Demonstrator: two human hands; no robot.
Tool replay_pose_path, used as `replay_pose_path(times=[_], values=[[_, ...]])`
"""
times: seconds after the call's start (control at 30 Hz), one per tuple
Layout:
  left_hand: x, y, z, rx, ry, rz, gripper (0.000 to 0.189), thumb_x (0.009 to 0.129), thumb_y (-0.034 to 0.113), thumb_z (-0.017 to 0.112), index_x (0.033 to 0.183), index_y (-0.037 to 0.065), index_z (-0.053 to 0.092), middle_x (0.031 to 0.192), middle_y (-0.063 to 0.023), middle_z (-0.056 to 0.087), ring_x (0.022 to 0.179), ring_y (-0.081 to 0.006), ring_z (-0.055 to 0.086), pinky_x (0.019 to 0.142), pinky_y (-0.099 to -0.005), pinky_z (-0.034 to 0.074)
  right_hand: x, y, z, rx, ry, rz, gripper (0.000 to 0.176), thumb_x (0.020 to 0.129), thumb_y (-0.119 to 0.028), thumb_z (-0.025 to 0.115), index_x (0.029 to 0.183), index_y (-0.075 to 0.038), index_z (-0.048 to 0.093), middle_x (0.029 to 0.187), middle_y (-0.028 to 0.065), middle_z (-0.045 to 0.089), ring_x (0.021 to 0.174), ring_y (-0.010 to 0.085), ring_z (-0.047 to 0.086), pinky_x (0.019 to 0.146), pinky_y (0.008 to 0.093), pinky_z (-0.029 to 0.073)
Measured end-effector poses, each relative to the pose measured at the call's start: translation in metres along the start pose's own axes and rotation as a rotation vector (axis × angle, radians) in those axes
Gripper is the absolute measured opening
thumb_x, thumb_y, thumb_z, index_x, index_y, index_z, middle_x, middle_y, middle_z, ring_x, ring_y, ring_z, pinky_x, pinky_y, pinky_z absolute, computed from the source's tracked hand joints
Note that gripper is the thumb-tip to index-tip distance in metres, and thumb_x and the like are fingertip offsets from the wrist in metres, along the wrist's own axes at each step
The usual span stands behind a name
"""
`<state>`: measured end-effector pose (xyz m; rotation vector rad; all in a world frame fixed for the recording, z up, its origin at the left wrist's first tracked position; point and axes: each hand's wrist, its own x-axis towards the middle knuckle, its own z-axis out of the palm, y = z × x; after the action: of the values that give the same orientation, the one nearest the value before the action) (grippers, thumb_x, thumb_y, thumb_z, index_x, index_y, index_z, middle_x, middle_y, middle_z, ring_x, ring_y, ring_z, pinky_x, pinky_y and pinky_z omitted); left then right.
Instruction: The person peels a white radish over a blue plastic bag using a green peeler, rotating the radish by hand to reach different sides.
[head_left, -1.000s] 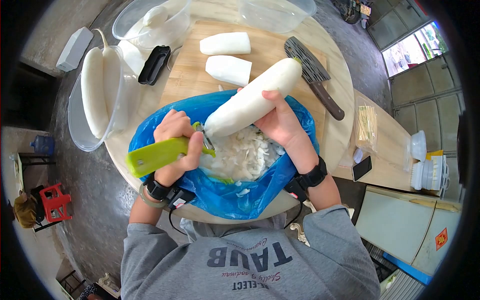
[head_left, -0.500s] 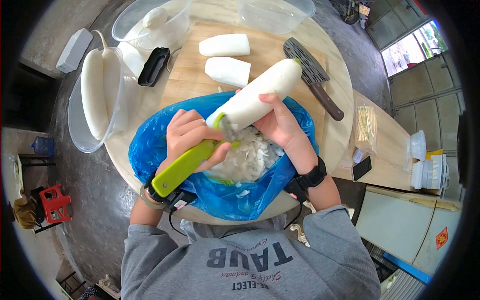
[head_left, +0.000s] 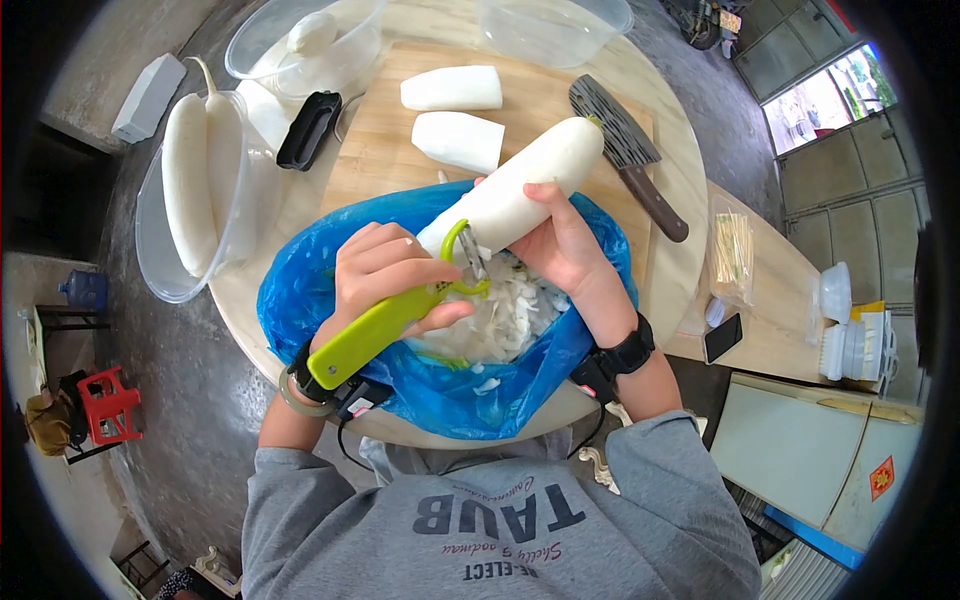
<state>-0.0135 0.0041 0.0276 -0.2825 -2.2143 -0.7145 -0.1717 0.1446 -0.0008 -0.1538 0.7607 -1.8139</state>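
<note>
The white radish (head_left: 520, 195) lies on a slant, its long axis running from near left to far right. Its far end is raised over the cutting board (head_left: 370, 150) and its near end dips above the open blue bag (head_left: 300, 290), which rests on the round surface (head_left: 672, 285). The right hand (head_left: 565, 250) is wrapped around the radish's middle from the right and below, with the fingers curled over the top. The left hand (head_left: 385, 270) is clenched on the handle of a green peeler (head_left: 385, 325). Its head points far-right and its blade is set against the radish's near end, so the peeler lies almost in line with the radish. Of the two hands, the left is nearer that low tip. White peelings (head_left: 500, 315) are heaped in the bag directly beneath.
</note>
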Motion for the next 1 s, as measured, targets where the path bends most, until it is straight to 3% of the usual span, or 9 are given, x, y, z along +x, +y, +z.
replay_pose_path(times=[0.07, 0.17, 0.37, 0.5, 0.63, 0.73, 0.83, 1.0], values=[[0.0, -0.001, 0.002, 0.055, -0.015, -0.011, 0.019, 0.059, 0.021, 0.077, 0.071, 0.014, 0.064, 0.056, 0.0015, 0.051, 0.051, -0.0144, 0.046, 0.048, -0.0282, 0.03, 0.0, 0.0, 0.0, 0.009, 0.008, -0.001, 0.064, 0.076, -0.026, 0.065, 0.126, -0.001, 0.033, 0.121, 0.0174, 0.049, 0.113, 0.0255, 0.048, 0.1, 0.04, 0.037], [0.003, 0.006, -0.001, 0.145, -0.054, -0.031, 0.019, 0.066, 0.019, 0.073, 0.068, 0.006, 0.059, 0.06, -0.0019, 0.051, 0.054, -0.0163, 0.047, 0.053, -0.0294, 0.033, 0.001, 0.0, -0.001, 0.008, 0.012, -0.001, 0.064, 0.077, -0.026, 0.065, 0.126, -0.001, 0.033, 0.12, 0.0172, 0.05, 0.113, 0.0253, 0.048, 0.1, 0.0399, 0.037], [-0.009, 0.004, -0.014, 0.035, 0.101, -0.09, 0.015, 0.067, 0.013, 0.064, 0.062, 0.006, 0.052, 0.054, -0.002, 0.047, 0.049, -0.0177, 0.043, 0.052, -0.03, 0.032, 0.0, -0.001, -0.001, 0.051, 0.015, 0.007, 0.063, 0.077, -0.026, 0.065, 0.125, -0.002, 0.033, 0.12, 0.0168, 0.051, 0.112, 0.0252, 0.049, 0.1, 0.0403, 0.037], [-0.004, 0.002, -0.003, 0.004, 0.03, 0.045, 0.015, 0.068, 0.019, 0.068, 0.067, 0.007, 0.058, 0.055, -0.0023, 0.049, 0.052, -0.0177, 0.047, 0.052, -0.0286, 0.034, 0.002, 0.001, -0.003, 0.027, 0.018, 0.012, 0.062, 0.076, -0.025, 0.065, 0.125, -0.002, 0.034, 0.12, 0.0169, 0.05, 0.113, 0.0254, 0.048, 0.1, 0.0405, 0.036], [-0.001, 0.004, -0.001, 0.099, -0.082, 0.03, 0.022, 0.064, 0.025, 0.077, 0.074, 0.011, 0.063, 0.06, 0.001, 0.053, 0.057, -0.0148, 0.05, 0.052, -0.0268, 0.034, 0.001, 0.001, -0.001, 0.033, 0.034, 0.002, 0.062, 0.077, -0.025, 0.065, 0.124, -0.002, 0.033, 0.12, 0.0173, 0.05, 0.113, 0.0258, 0.048, 0.101, 0.0404, 0.036], [0.001, 0.002, 0.004, 0.117, -0.018, 0.017, 0.023, 0.056, 0.023, 0.08, 0.073, 0.016, 0.066, 0.058, 0.0038, 0.052, 0.053, -0.0123, 0.047, 0.049, -0.0259, 0.031, 0.001, 0.001, -0.001, 0.045, 0.032, 0.002, 0.063, 0.077, -0.025, 0.065, 0.125, -0.002, 0.032, 0.121, 0.0173, 0.049, 0.114, 0.0259, 0.048, 0.102, 0.0401, 0.036], [-0.002, 0.002, 0.002, 0.14, -0.069, 0.014, 0.026, 0.059, 0.026, 0.08, 0.075, 0.014, 0.065, 0.061, 0.0035, 0.053, 0.057, -0.0141, 0.049, 0.052, -0.0268, 0.033, 0.0, 0.001, 0.0, 0.047, 0.033, -0.001, 0.062, 0.077, -0.025, 0.065, 0.125, -0.002, 0.032, 0.121, 0.0172, 0.049, 0.114, 0.0259, 0.047, 0.102, 0.0398, 0.035], [-0.005, 0.006, -0.009, 0.101, -0.06, -0.016, 0.017, 0.063, 0.017, 0.075, 0.07, 0.009, 0.06, 0.057, -0.0003, 0.05, 0.053, -0.0166, 0.046, 0.05, -0.0282, 0.032, -0.001, 0.001, 0.0, 0.018, 0.03, -0.009, 0.062, 0.077, -0.025, 0.065, 0.125, -0.002, 0.033, 0.121, 0.0172, 0.049, 0.113, 0.0254, 0.048, 0.101, 0.0396, 0.036]])
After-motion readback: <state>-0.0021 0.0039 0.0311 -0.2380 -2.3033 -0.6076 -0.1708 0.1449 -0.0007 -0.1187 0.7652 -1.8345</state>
